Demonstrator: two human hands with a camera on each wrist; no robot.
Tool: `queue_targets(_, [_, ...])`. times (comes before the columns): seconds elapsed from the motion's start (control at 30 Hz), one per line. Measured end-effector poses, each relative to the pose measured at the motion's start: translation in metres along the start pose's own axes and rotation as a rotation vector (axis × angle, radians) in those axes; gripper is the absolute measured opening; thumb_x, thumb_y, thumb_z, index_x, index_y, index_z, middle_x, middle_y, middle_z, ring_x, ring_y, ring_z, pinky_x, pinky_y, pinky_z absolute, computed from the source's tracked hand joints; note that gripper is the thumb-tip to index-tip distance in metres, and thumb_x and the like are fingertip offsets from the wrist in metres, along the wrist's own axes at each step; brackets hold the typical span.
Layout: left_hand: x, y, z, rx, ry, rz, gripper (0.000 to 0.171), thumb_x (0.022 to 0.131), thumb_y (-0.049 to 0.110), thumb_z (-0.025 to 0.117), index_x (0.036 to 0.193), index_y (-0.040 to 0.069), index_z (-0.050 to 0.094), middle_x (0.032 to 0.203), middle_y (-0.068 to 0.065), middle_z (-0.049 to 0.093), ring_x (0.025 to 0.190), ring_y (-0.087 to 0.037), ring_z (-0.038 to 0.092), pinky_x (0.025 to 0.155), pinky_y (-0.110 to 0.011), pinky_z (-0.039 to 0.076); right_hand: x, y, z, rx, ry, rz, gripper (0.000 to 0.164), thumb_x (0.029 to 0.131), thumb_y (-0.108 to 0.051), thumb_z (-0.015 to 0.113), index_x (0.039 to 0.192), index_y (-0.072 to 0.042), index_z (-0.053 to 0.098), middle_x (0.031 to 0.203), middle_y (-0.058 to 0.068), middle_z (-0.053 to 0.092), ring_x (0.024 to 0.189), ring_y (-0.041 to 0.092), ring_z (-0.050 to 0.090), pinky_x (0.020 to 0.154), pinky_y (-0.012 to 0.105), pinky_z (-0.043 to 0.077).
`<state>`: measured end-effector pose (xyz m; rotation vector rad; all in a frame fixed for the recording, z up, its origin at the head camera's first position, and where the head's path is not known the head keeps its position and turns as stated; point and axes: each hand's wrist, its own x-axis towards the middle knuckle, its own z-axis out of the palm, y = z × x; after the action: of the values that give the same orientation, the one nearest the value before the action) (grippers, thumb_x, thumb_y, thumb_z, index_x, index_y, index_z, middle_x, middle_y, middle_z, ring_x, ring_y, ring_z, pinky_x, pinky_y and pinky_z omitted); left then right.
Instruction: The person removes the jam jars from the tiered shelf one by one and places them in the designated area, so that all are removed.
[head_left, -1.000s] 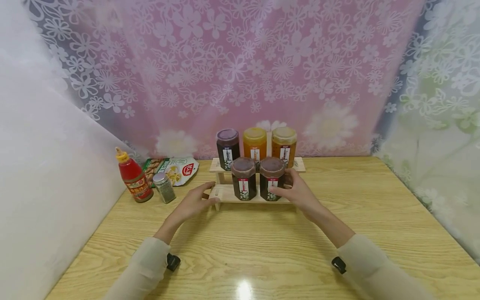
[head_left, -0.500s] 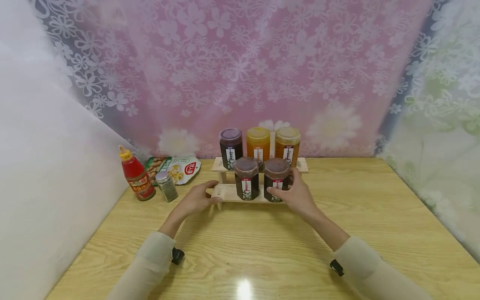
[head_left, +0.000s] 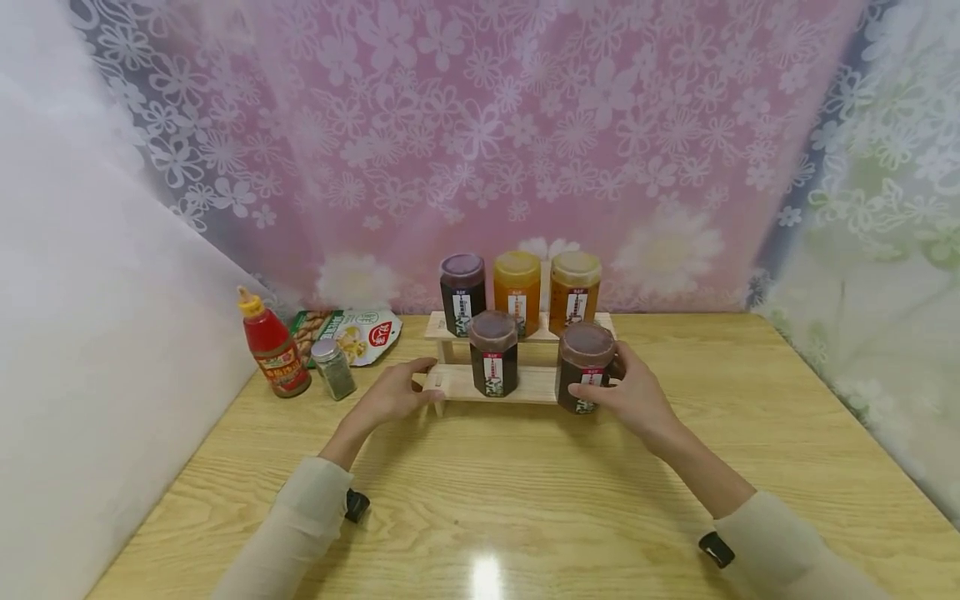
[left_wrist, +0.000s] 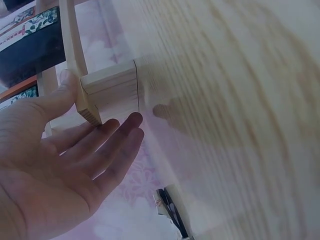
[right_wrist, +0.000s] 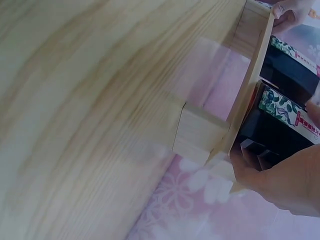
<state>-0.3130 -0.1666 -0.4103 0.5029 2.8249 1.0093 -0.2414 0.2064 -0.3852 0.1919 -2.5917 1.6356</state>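
Observation:
A two-tier wooden rack [head_left: 455, 380] stands on the table. My right hand [head_left: 637, 400] grips a dark jam jar [head_left: 587, 367] with a brownish lid at the right end of the lower tier. The thumb lies across the label side and the fingers go round behind. In the right wrist view this jar [right_wrist: 280, 117] is beside the rack's edge; whether its base touches the board is unclear. My left hand [head_left: 393, 396] holds the lower tier's left end, thumb at the board [left_wrist: 92, 107] and fingers under it. Another dark jar [head_left: 494, 358] stands left of the held one.
On the upper tier stand a purple-lidded jar [head_left: 463, 292], an orange jar [head_left: 517, 292] and an amber jar [head_left: 575, 292]. At left are a red sauce bottle [head_left: 273, 350], a spice shaker [head_left: 333, 368] and a food packet [head_left: 375, 335]. A floral curtain [head_left: 480, 150] hangs behind.
My right hand has moved the dark jar to the right and slightly toward me, widening the gap to the other dark jar. The left hand keeps its place on the rack.

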Motion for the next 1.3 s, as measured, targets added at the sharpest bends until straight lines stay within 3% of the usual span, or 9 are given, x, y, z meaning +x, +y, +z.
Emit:
queue_targets(0.3, [0.000,0.000,0.000,0.018,-0.002,-0.001,0.064,0.099,0.031,0.074,0.154,0.010,0.050,0.145,-0.022,0.059,0.113,-0.034,0.071,0.088,-0.046,0.058,-0.006,0.004,-0.023,0.001,-0.012,-0.011,0.092,0.090,-0.029,0.085,0.161,-0.007,0.031,0.150,0.021,0.052,0.139,0.040,0.048,0.104,0.055,0.046])
queue_targets(0.7, [0.001,0.000,-0.002,-0.018,-0.016,-0.001,0.064,0.098,0.030,0.075,0.154,0.009,0.050,0.149,-0.020,0.056,0.117,-0.036,0.068,0.091,-0.048,0.058,-0.005,0.025,-0.064,0.009,0.022,0.054,0.092,0.093,-0.028,0.081,0.164,-0.006,0.026,0.157,0.024,0.044,0.145,0.045,0.040,0.108,0.059,0.042])
queue_targets(0.9, [0.001,0.001,-0.003,-0.022,-0.026,0.001,0.063,0.098,0.029,0.075,0.153,0.008,0.051,0.149,-0.021,0.056,0.117,-0.037,0.068,0.093,-0.048,0.057,-0.007,0.036,-0.086,-0.008,0.047,0.101,0.091,0.095,-0.035,0.079,0.163,-0.004,0.026,0.159,0.024,0.041,0.145,0.042,0.040,0.110,0.056,0.043])
queue_targets(1.07, [0.000,0.002,-0.004,-0.015,-0.025,0.006,0.062,0.098,0.029,0.075,0.152,0.007,0.052,0.145,-0.021,0.059,0.116,-0.037,0.068,0.093,-0.048,0.057,-0.007,0.045,-0.107,-0.027,0.089,0.133,0.094,0.094,-0.040,0.079,0.162,-0.001,0.027,0.152,0.019,0.044,0.145,0.045,0.037,0.111,0.062,0.039])
queue_targets(1.17, [0.000,0.002,-0.004,-0.010,-0.024,0.010,0.062,0.098,0.028,0.075,0.151,0.006,0.052,0.146,-0.022,0.058,0.117,-0.037,0.068,0.093,-0.048,0.057,-0.006,0.053,-0.120,-0.060,0.120,0.141,0.093,0.093,-0.040,0.080,0.160,-0.001,0.029,0.143,0.011,0.051,0.134,0.032,0.050,0.106,0.053,0.045])
queue_targets(1.3, [0.000,0.001,-0.004,-0.012,-0.022,0.012,0.061,0.098,0.028,0.075,0.151,0.006,0.052,0.148,-0.022,0.056,0.118,-0.038,0.067,0.093,-0.048,0.057,-0.003,0.066,-0.134,-0.118,0.153,0.154,0.095,0.094,-0.040,0.078,0.161,0.002,0.026,0.149,0.020,0.048,0.132,0.033,0.051,0.101,0.050,0.047])
